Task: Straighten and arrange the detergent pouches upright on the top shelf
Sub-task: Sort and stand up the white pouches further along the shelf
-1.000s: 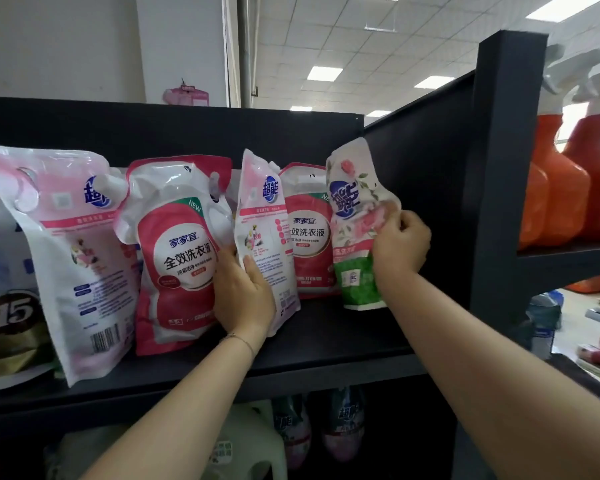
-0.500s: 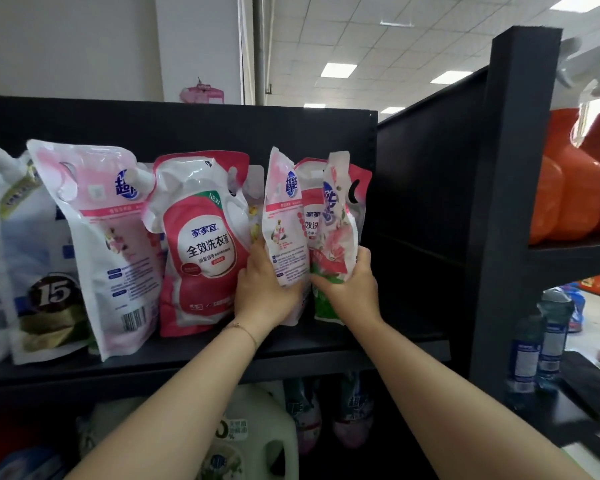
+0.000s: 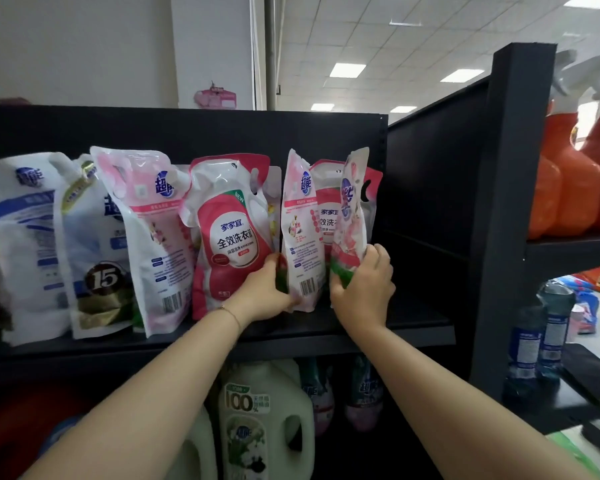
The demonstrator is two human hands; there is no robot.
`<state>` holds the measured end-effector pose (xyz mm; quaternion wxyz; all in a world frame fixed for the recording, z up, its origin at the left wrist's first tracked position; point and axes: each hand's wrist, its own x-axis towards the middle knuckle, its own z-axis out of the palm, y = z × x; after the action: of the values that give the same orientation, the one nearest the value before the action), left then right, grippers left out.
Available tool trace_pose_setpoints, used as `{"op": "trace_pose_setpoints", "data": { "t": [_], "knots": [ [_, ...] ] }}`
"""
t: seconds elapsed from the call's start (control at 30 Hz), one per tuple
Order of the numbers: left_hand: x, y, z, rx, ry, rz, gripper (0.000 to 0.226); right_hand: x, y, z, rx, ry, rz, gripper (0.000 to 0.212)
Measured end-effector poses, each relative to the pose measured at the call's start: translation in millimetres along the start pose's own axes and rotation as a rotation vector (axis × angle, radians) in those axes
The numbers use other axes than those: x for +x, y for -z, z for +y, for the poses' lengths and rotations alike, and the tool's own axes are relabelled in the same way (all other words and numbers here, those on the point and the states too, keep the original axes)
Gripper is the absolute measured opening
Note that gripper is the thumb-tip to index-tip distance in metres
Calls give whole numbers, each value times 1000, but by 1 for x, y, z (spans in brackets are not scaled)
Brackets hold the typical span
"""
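**A:** The right hand [image 3: 362,287] is closed round the lower part of the floral pouch [image 3: 350,216], fingers wrapped on its green bottom, thumb on the near face. The left hand [image 3: 262,292] is curled against the base of the slim pink pouch [image 3: 302,233], fingertips tucked into the gap between it and the big red pouch [image 3: 232,230]. Whether it truly clamps or only braces cannot be told.

**B:** And where do they stand?

**A:** Take the slim pink pouch as the marker. The floral one is just to its right, touching it and tilted slightly. A second red pouch [image 3: 326,209] sits behind the two. To its left come the big red pouch, a leaning pink-and-white pouch [image 3: 153,237], then white pouches [image 3: 32,244], all on the top shelf [image 3: 413,323].

**B:** What could spoil it?

**A:** Probably the soft, top-heavy floral pouch: held low, it may fold or flop right into the bare shelf space once released. A shove from the left hand could also tip the leaning pouches further left.
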<state>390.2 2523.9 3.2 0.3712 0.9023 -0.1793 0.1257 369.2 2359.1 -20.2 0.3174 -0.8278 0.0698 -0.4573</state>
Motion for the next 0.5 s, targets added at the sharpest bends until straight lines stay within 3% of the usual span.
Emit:
{"op": "trace_pose_setpoints", "data": {
  "t": [0.07,0.13,0.2,0.33,0.5],
  "knots": [
    [-7,12,1,60,1,36,60,-10,3,-7,-8,52,29,77],
    [-16,21,0,184,-3,61,49,-18,5,-13,-1,88,1,80],
    [-28,31,-2,279,-32,74,50,-23,9,-17,26,131,-6,75],
    [-53,48,-11,397,-74,112,48,-36,9,-27,18,386,-19,46],
    [-82,70,-25,480,-121,158,41,-50,7,-60,58,584,-225,21]
  ]
}}
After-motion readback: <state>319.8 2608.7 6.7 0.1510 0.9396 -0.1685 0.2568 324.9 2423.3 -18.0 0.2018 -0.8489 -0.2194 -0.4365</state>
